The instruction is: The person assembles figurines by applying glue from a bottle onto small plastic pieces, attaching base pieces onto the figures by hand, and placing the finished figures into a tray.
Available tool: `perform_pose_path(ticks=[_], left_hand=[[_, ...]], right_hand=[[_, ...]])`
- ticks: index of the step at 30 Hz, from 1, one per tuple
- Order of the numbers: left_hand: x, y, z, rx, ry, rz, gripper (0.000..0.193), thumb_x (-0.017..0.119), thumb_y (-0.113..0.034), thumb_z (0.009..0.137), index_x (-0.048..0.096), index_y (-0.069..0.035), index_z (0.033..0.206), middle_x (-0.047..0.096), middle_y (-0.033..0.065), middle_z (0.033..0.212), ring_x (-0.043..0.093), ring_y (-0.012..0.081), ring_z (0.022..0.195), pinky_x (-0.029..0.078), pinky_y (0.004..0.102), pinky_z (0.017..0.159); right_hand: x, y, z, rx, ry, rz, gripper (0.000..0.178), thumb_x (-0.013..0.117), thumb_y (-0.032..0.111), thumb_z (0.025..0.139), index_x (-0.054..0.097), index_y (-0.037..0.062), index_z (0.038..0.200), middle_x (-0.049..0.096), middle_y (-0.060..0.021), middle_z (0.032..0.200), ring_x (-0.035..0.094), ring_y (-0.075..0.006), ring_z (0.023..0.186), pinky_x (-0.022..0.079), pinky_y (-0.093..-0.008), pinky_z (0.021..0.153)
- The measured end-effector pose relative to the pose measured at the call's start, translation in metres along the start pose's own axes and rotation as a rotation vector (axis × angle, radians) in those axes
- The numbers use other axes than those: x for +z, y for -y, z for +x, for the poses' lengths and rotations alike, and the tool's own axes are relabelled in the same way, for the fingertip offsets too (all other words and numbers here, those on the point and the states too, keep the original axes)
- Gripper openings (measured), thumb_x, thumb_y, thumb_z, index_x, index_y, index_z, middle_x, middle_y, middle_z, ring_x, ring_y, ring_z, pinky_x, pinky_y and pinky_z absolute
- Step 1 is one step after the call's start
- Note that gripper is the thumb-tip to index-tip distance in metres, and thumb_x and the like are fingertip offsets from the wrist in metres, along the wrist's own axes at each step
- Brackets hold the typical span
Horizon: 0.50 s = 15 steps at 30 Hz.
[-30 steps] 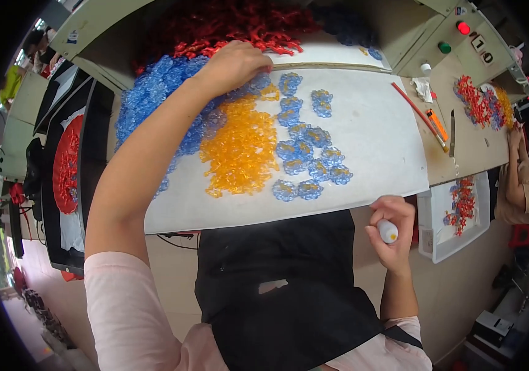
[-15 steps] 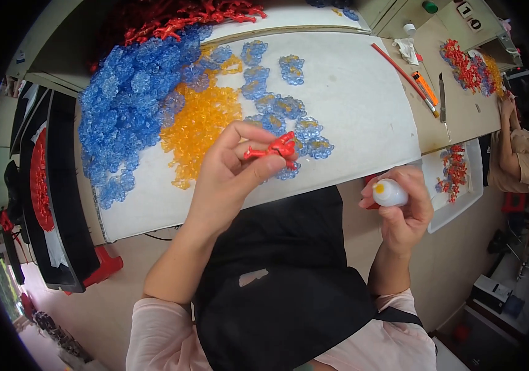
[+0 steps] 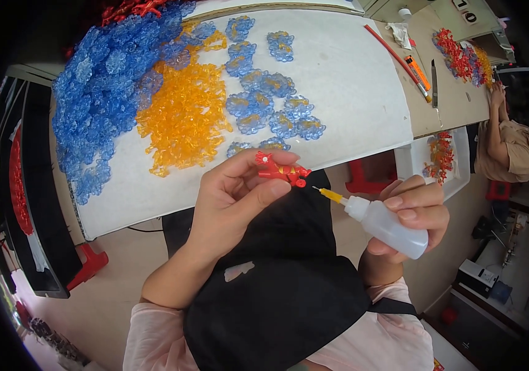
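Note:
My left hand [image 3: 233, 201] pinches a small red plastic figure [image 3: 282, 170] with gold marks between thumb and fingers, just off the table's front edge. In my right hand [image 3: 416, 216] is a white squeeze bottle [image 3: 391, 227], tilted so that its yellow needle tip [image 3: 331, 195] points at the figure. A small gap separates the needle from the figure. Beyond my left hand, several clear blue flower-like pieces [image 3: 286, 117] with yellow bits on them lie on the white table sheet [image 3: 351, 93].
A large heap of blue pieces [image 3: 101, 80] and a pile of orange pieces [image 3: 184, 117] cover the table's left. At the right lie a red rod [image 3: 394, 59], an orange cutter [image 3: 419, 73] and a thin blade [image 3: 434, 86]. A white bin [image 3: 459, 176] and a co-worker [image 3: 515, 145] are farther right.
My right hand has turned the bottle from pointing toward me to pointing left, bringing its tip near the figure. My left hand has turned the figure and lowered it slightly.

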<state>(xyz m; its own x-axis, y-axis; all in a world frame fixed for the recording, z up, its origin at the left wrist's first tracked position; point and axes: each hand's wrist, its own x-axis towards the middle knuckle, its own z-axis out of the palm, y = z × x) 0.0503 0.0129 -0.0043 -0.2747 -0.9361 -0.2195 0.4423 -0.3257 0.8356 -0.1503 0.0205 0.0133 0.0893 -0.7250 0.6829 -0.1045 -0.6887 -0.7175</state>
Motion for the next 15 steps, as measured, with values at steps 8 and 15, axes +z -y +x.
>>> perform_pose_path(ticks=[8,15], left_hand=[[0.0007,-0.0003,-0.0005,0.026,0.026,0.013,0.03,0.06,-0.004,0.076,0.052,0.003,0.104,0.059,0.0105,0.095,0.056,0.0156,0.09,0.042,0.0264,0.083],[0.0012,-0.0003,-0.0009,0.022,0.021,0.02,0.03,0.06,-0.004,0.075,0.052,0.003,0.104,0.058,0.0106,0.095,0.056,0.0158,0.09,0.042,0.0271,0.083]], right_hand=[[0.0031,0.0017,-0.002,0.011,0.038,-0.034,0.046,0.082,0.015,0.049,0.054,0.007,0.085,0.055,-0.0087,0.08,0.053,-0.0175,0.062,0.043,-0.0231,0.054],[0.0036,-0.0004,-0.0027,0.023,0.038,-0.045,0.045,0.082,0.015,0.05,0.054,0.0065,0.084,0.056,-0.0092,0.08,0.053,-0.0175,0.063,0.043,-0.0229,0.053]])
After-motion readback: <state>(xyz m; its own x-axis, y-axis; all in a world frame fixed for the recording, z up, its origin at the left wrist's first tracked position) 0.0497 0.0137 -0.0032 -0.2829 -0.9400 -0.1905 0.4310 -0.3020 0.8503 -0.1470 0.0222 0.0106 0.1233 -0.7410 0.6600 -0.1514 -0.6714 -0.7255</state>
